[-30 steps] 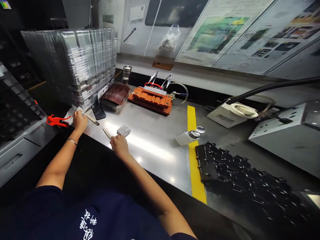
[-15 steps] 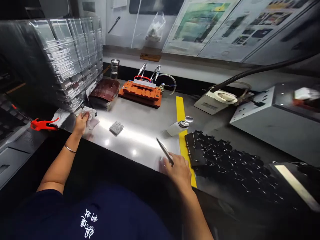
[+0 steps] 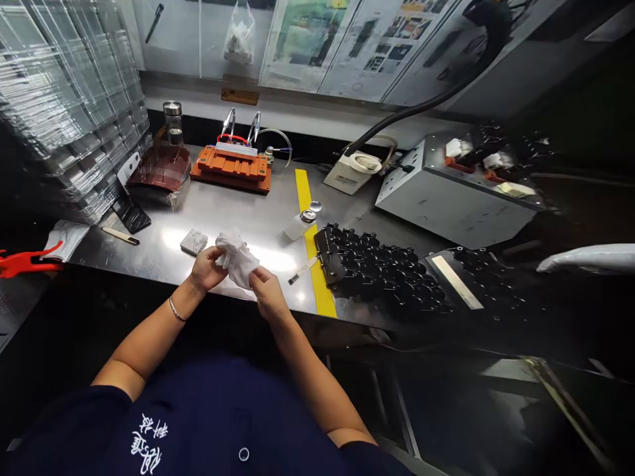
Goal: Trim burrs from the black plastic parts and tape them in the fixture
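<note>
A crumpled white cloth [image 3: 236, 256] is stretched between my two hands above the front of the metal bench [image 3: 163, 264]. My left hand [image 3: 207, 270] pinches its left side, and my right hand [image 3: 268, 291] grips its lower right corner. Just left of the cloth lies a small grey block [image 3: 194, 242] with a creased surface. Right of my right hand, a slim light tool [image 3: 301, 271] with a dark end rests by the yellow tape [image 3: 326, 301]. Behind it stands a pale bottle [image 3: 296, 225] with its round metal lid raised.
Stacked clear trays [image 3: 74, 112] rise at the left, near a dark phone [image 3: 131, 215] and a brown bin [image 3: 161, 172]. An orange fixture [image 3: 233, 165] sits at the back. Several black clips [image 3: 381, 264] and a grey metal box [image 3: 446, 205] occupy the right side.
My right hand has let go of the slim tool, moved left and taken hold of the cloth. My left hand has brought the cloth rightward from beside the bin. The view has turned right.
</note>
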Action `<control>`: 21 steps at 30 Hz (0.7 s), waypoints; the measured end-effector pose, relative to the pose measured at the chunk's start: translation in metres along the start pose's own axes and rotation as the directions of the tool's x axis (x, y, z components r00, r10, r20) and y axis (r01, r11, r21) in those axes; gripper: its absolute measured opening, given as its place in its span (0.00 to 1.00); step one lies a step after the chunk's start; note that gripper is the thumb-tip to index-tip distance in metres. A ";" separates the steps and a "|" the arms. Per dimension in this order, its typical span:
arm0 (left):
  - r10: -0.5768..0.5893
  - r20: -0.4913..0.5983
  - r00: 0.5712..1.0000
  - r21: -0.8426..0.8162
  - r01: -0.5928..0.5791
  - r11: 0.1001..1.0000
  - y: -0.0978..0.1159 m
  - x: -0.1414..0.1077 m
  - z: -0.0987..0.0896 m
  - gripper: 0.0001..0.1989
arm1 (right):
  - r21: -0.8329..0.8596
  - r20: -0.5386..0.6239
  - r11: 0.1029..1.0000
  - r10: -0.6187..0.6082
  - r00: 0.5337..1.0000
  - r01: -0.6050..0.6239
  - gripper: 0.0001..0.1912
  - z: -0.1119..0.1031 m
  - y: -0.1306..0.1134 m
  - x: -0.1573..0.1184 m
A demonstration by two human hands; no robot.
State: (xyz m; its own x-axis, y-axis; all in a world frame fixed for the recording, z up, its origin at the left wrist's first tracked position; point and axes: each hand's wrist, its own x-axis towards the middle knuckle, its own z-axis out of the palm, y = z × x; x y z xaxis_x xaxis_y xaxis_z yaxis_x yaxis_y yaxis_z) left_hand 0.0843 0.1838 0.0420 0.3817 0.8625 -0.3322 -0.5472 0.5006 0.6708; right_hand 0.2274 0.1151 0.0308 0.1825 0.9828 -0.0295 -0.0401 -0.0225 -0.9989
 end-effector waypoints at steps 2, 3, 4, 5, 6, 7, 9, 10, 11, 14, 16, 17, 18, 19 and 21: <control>0.043 -0.080 0.996 0.066 -0.038 0.997 -0.002 0.002 -0.004 0.12 | -0.010 -0.140 0.997 -0.075 0.987 0.074 0.25 -0.010 -0.010 0.017; 0.054 -0.122 0.991 0.088 -0.044 0.995 -0.003 0.002 -0.008 0.13 | -0.045 -0.217 0.990 -0.144 0.965 0.137 0.24 -0.015 -0.018 0.027; 0.059 -0.160 0.985 0.111 -0.041 0.993 -0.003 0.002 -0.012 0.14 | -0.117 -0.262 0.972 -0.226 0.938 0.202 0.23 -0.019 -0.026 0.038; 0.060 -0.196 0.979 0.142 -0.033 0.989 -0.004 0.000 -0.016 0.14 | -0.229 -0.252 0.941 -0.304 0.919 0.249 0.22 -0.022 -0.033 0.047; 0.058 -0.225 0.973 0.177 -0.018 0.984 -0.006 -0.002 -0.020 0.14 | -0.380 -0.173 0.887 -0.347 0.922 0.263 0.20 -0.022 -0.038 0.055; 0.054 -0.240 0.969 0.214 -0.001 0.977 -0.008 -0.006 -0.024 0.13 | -0.537 -0.043 0.805 -0.326 0.944 0.253 0.19 -0.021 -0.041 0.061; 0.029 -0.224 0.974 0.289 0.038 0.956 -0.014 -0.015 -0.027 0.12 | -0.766 0.191 0.604 -0.111 0.975 0.219 0.16 -0.012 -0.039 0.067; 0.007 -0.202 0.979 0.325 0.060 0.944 -0.018 -0.020 -0.028 0.12 | -0.828 0.241 0.521 -0.004 0.970 0.208 0.14 -0.006 -0.034 0.066; -0.020 -0.179 0.984 0.357 0.084 0.931 -0.023 -0.025 -0.027 0.13 | -0.862 0.256 0.468 0.066 0.964 0.197 0.12 0.000 -0.028 0.063; -0.111 -0.123 0.986 0.416 0.152 0.897 -0.038 -0.031 -0.025 0.13 | -0.898 0.222 0.409 0.102 0.970 0.163 0.12 0.014 -0.011 0.044; -0.162 -0.098 0.982 0.421 0.188 0.888 -0.047 -0.029 -0.023 0.09 | -0.912 0.200 0.379 0.087 0.976 0.154 0.13 0.017 -0.006 0.027; -0.180 -0.087 0.980 0.413 0.200 0.889 -0.051 -0.027 -0.023 0.05 | -0.916 0.197 0.368 0.070 0.978 0.158 0.14 0.017 -0.005 0.018; -0.192 -0.077 0.978 0.397 0.207 0.894 -0.054 -0.025 -0.022 0.03 | -0.917 0.200 0.361 0.044 0.979 0.171 0.14 0.017 -0.006 0.009; -0.197 -0.067 0.978 0.372 0.208 0.904 -0.056 -0.022 -0.020 0.05 | -0.912 0.210 0.361 0.005 0.978 0.194 0.15 0.016 -0.006 -0.001; -0.188 -0.041 0.981 0.295 0.191 0.936 -0.056 -0.017 -0.016 0.09 | -0.876 0.244 0.403 -0.100 0.965 0.263 0.16 0.014 -0.004 -0.019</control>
State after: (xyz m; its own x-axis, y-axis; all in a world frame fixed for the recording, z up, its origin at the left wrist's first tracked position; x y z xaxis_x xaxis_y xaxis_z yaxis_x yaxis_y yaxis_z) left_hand 0.0963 0.1429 -0.0006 0.4470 0.7554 -0.4790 -0.2190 0.6117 0.7602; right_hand 0.2106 0.0987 0.0362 -0.0597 0.9950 0.0796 0.8929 0.0889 -0.4414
